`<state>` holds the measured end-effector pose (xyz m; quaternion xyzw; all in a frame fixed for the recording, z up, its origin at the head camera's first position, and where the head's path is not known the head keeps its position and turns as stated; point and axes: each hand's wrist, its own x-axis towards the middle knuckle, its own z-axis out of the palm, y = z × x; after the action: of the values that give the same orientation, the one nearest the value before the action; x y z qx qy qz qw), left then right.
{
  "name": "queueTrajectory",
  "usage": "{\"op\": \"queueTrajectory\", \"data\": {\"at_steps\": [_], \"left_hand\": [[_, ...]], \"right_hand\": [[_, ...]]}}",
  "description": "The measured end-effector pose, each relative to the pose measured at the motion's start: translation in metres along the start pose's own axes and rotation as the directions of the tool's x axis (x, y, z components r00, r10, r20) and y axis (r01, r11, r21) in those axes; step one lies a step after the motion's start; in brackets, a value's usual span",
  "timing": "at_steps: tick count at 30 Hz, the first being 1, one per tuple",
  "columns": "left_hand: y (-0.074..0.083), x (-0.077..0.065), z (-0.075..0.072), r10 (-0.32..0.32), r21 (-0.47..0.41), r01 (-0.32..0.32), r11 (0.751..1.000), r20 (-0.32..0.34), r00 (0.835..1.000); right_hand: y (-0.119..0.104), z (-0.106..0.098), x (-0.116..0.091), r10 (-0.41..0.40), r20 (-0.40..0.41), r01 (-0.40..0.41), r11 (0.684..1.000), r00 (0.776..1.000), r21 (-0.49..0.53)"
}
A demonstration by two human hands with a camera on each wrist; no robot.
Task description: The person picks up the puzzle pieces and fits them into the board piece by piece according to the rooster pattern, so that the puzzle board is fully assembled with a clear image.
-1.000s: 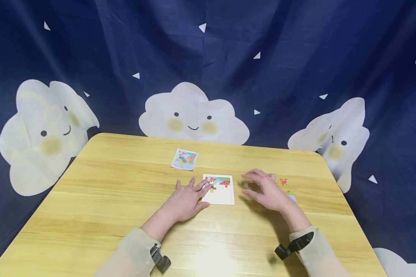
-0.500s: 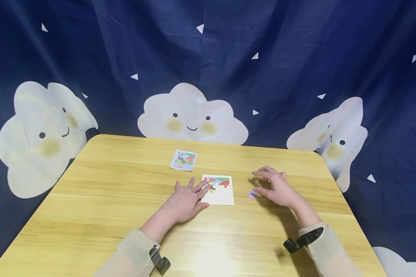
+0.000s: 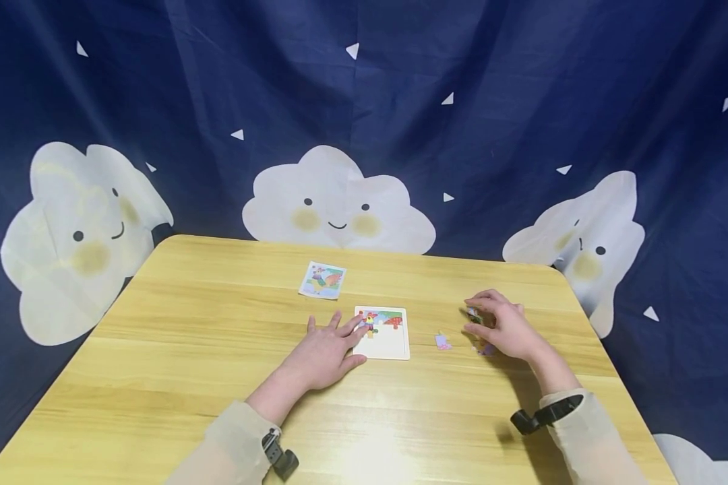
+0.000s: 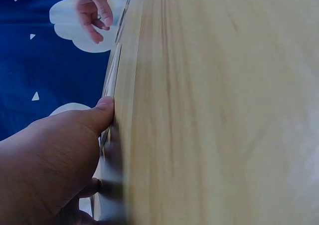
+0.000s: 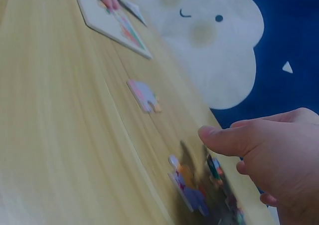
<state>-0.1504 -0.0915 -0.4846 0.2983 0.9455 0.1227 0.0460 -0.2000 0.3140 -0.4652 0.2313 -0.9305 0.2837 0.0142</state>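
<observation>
My left hand [image 3: 324,353] lies with spread fingers over the left side of a white puzzle board [image 3: 388,345]. In the left wrist view its thumb [image 4: 103,110] touches the board's edge. Pieces with a bird's head, green and red fill the board's upper part. To the right, my right hand [image 3: 502,329] hovers with thumb and fingers apart. A dark green puzzle piece [image 3: 474,315] shows in that gap, below the thumb [image 5: 214,137] in the right wrist view. Beneath the hand lies a purple and orange piece [image 5: 187,185]; other pieces there are blurred or partly hidden.
A lilac puzzle piece [image 3: 442,341] lies alone between the board and my right hand. Behind the board is a square picture card [image 3: 323,280] showing a colourful bird. A dark blue cloth with clouds [image 3: 340,202] hangs past the far edge of the wooden table [image 3: 218,323].
My right hand has moved right, away from the board, uncovering the lilac piece and covering the pieces farther right. My left hand has stayed in place.
</observation>
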Motion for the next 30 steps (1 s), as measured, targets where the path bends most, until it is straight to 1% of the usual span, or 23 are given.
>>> {"op": "queueTrajectory", "data": {"at_steps": [7, 14, 22, 30], "left_hand": [[0.000, 0.001, 0.000, 0.002, 0.005, -0.002, 1.000, -0.001, 1.000], [0.000, 0.001, 0.000, -0.005, 0.012, 0.005, 1.000, 0.005, 1.000], [0.000, 0.000, 0.002, -0.004, 0.015, 0.004, 1.000, -0.001, 1.000], [0.000, 0.000, 0.003, -0.001, 0.012, 0.001, 1.000, -0.017, 1.000]], "right_hand": [[0.011, -0.001, -0.002, 0.043, -0.002, -0.043, 0.998, 0.999, -0.035], [0.015, 0.002, 0.000, 0.080, 0.004, -0.079, 0.995, 0.997, -0.067], [0.018, 0.006, 0.003, 0.119, -0.010, -0.119, 0.992, 0.993, -0.038], [0.019, 0.007, 0.004, 0.184, -0.017, -0.184, 0.983, 0.983, -0.014]]}}
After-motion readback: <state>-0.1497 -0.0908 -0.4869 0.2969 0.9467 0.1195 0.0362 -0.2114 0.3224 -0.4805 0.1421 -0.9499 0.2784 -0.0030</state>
